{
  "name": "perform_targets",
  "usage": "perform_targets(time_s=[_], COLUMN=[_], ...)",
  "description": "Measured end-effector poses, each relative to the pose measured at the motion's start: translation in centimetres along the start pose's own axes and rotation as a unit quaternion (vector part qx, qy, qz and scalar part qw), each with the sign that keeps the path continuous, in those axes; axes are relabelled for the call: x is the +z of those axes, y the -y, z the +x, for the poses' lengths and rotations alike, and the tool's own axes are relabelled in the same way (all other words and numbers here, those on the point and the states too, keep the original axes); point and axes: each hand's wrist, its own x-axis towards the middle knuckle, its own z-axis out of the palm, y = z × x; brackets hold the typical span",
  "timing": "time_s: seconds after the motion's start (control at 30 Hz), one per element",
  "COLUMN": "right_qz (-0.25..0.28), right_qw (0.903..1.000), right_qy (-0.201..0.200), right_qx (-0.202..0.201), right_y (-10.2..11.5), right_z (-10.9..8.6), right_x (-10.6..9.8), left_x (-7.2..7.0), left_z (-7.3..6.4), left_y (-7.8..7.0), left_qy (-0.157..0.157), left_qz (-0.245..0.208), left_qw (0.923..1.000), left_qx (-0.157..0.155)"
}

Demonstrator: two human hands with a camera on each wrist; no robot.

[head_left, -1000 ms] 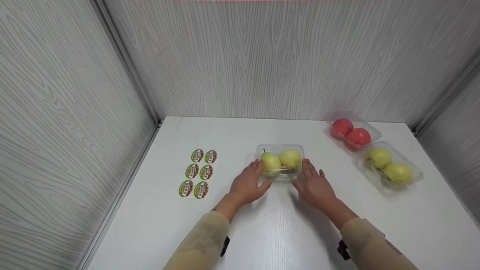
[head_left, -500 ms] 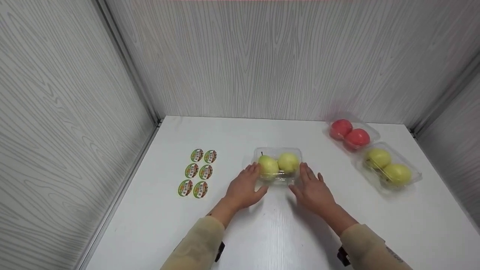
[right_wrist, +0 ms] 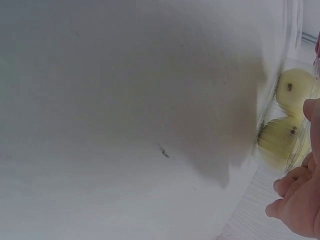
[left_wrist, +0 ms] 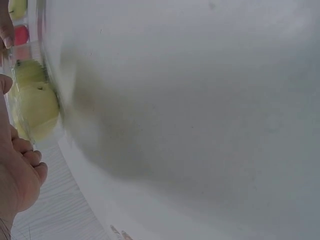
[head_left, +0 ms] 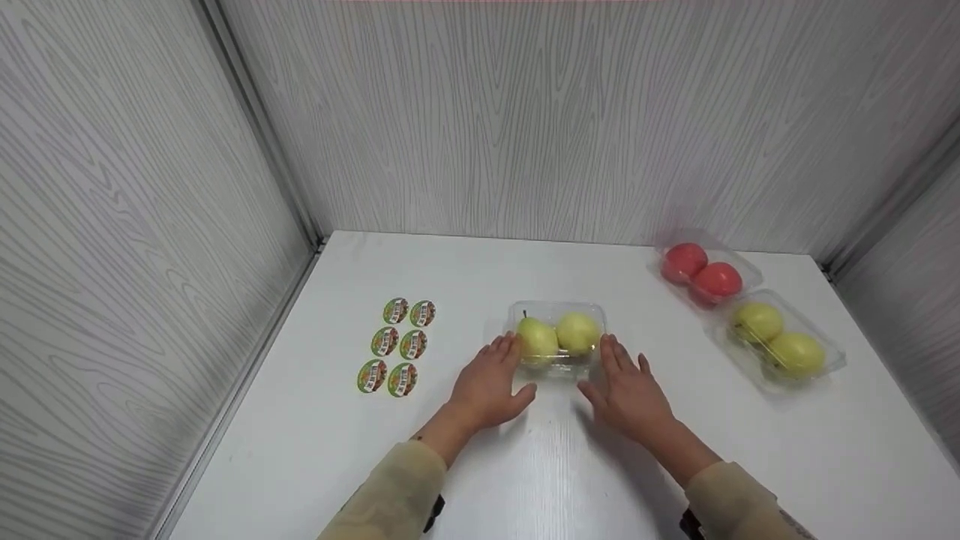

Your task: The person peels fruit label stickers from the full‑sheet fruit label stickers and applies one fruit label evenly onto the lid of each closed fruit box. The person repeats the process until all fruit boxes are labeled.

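Note:
A clear plastic clamshell box point(head_left: 559, 369) with two yellow-green pears point(head_left: 578, 333) lies in the middle of the white table. On the box's left side rests my left hand point(head_left: 487, 386), its fingers fairly straight and its thumb spread toward the near edge. My right hand point(head_left: 632, 396) touches the opposite side in much the same pose. The left wrist view catches the left hand point(left_wrist: 19, 167) at its edge, beside the box and pears point(left_wrist: 37, 107). From the right wrist, part of the right hand point(right_wrist: 302, 195) shows next to the pears point(right_wrist: 280, 140).
Several round fruit stickers point(head_left: 385, 341) lie in two columns on the left. To the right stand a clear box with two red fruits point(head_left: 716, 281) and another with two yellow-green fruits point(head_left: 796, 355). Wood-grain panels point(head_left: 487, 120) enclose the table's back and sides.
Both hands and the box of pears between them have shifted a little toward me. The stickers and the other two boxes stay in place.

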Motion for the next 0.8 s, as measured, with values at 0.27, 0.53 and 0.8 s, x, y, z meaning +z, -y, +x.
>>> perform_targets(time_s=[0.27,0.53,0.8], right_qz=[-0.004,-0.004,-0.01], right_qw=[1.0,1.0,0.9998], right_qy=[0.001,0.001,-0.005], right_qx=[0.001,-0.003,-0.015], right_y=[0.07,0.09,0.02], right_z=[-0.55,-0.67,-0.84], right_x=[0.06,0.06,-0.01], left_x=[-0.07,0.17,-0.23], left_z=[-0.31,-0.26,-0.4], left_y=[-0.21,-0.19,-0.37], left_qy=[0.005,0.017,0.024], left_qz=[0.016,0.022,0.023], left_qw=[0.9999,0.9996,0.9994], left_qx=[0.005,0.0,-0.003])
